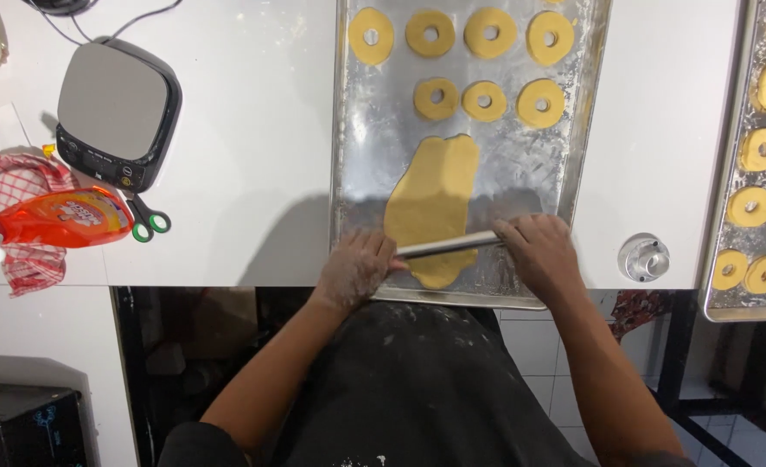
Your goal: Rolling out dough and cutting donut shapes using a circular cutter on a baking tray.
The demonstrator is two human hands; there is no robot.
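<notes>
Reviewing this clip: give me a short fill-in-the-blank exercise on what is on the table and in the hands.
1. Both hands, left hand and right hand, press a metal ____ across the sheet of dough.
2. The cut dough rings above it lie in ____ rows.
3. Green-handled scissors lie beside the kitchen ____.

Missing words: rolling pin; two; scale

Both arms reach forward from the body, bare to the elbows and angled inward. The left hand (354, 266) lies palm down, knuckles up, dusted white, its fingers curled. The right hand (539, 252) also lies palm down, fingers bent and pointing left. The two hands are level, well apart.
</notes>
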